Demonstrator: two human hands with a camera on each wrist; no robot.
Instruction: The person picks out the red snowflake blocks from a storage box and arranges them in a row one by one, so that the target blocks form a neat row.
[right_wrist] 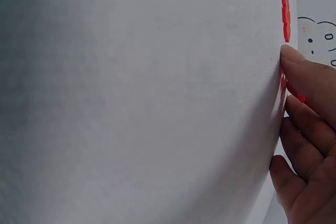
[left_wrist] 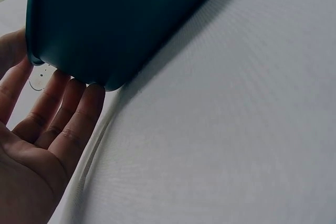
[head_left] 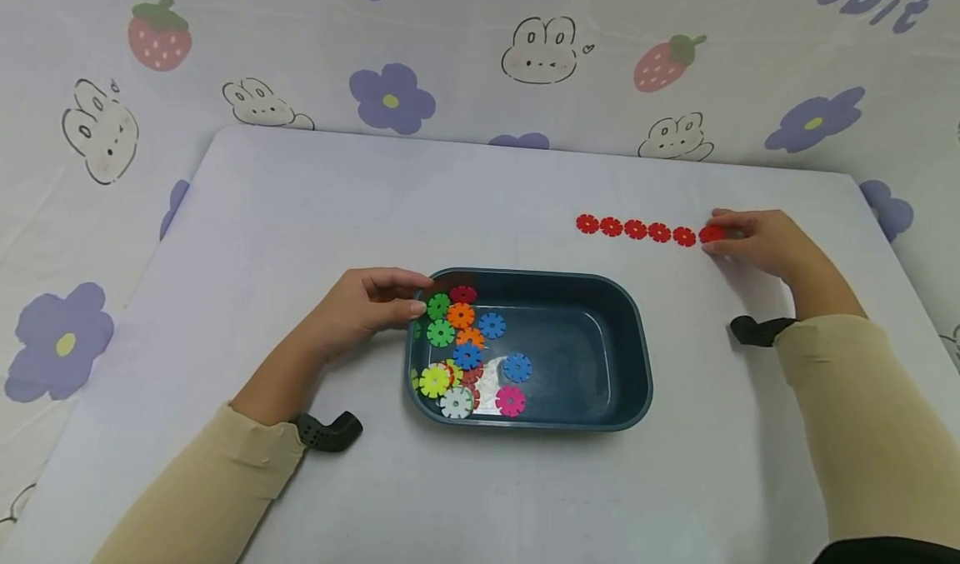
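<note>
My right hand [head_left: 761, 243] holds a red notched plastic disc [head_left: 712, 234] between thumb and fingers, low over the table. That disc is at the right end of a row of several red discs [head_left: 635, 229]; in the right wrist view the row [right_wrist: 285, 9] runs above the thumb. My left hand [head_left: 367, 301] grips the left end of a dark teal tray [head_left: 641, 356], thumb and index finger at the rim. In the left wrist view, the other fingers [left_wrist: 79, 124] lie against the outer wall of the tray [left_wrist: 105, 30].
Loose notched discs lie mostly in the tray's left half: green [head_left: 440, 332], orange [head_left: 461, 315], blue [head_left: 517, 367], yellow [head_left: 434, 381], white [head_left: 456, 402] and pink [head_left: 510, 400]. A white cloth covers the table [head_left: 480, 497]. Behind hangs a printed curtain [head_left: 457, 31].
</note>
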